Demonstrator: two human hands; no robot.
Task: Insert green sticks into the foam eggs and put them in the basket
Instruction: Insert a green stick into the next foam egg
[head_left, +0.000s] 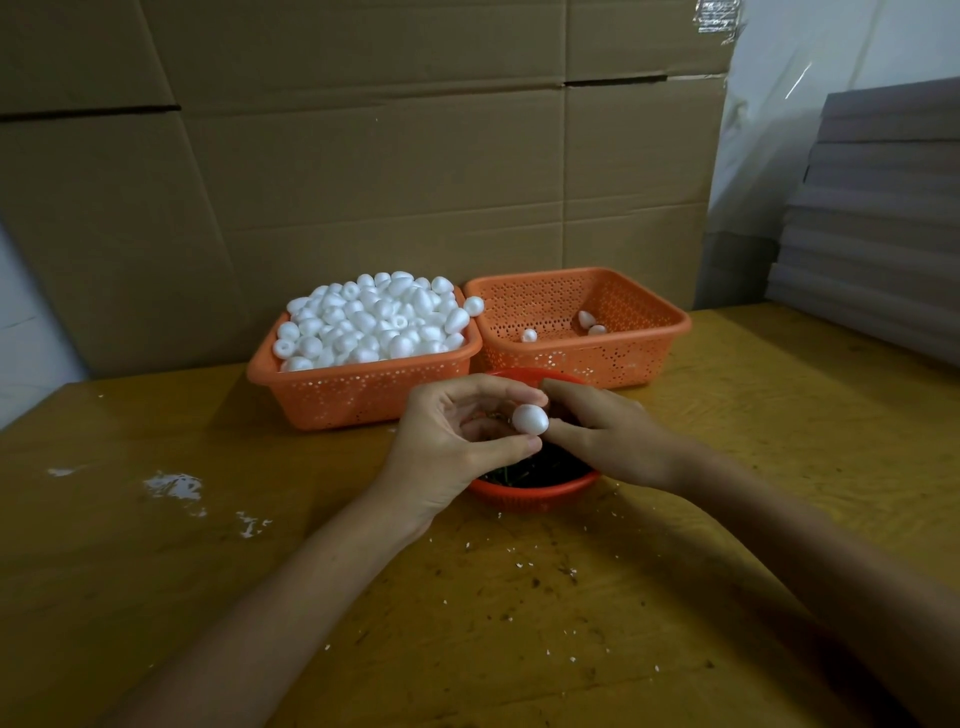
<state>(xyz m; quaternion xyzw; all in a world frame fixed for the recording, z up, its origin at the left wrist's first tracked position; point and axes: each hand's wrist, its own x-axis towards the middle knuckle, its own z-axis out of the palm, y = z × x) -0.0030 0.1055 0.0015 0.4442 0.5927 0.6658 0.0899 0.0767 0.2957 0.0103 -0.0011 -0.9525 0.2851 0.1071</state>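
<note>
White foam egg (530, 420) sits pinched in the grip of my left hand (452, 441), over the round red plastic bowl (535, 492) of green sticks (524, 475), presumably so my right hand (608, 431), touching it, can feed one in; whether that grip holds a stick I cannot tell.

Left hand (452, 441) pinching foam egg (530, 420), right hand (597, 431) fingers curled alongside

Worn yellow-brown desk (779, 467). At back, touching side by side: left orange basket (363, 397), right orange basket (649, 343). Just in front: red bowl (530, 493). Scattered white foam crumbs (174, 486).
</note>
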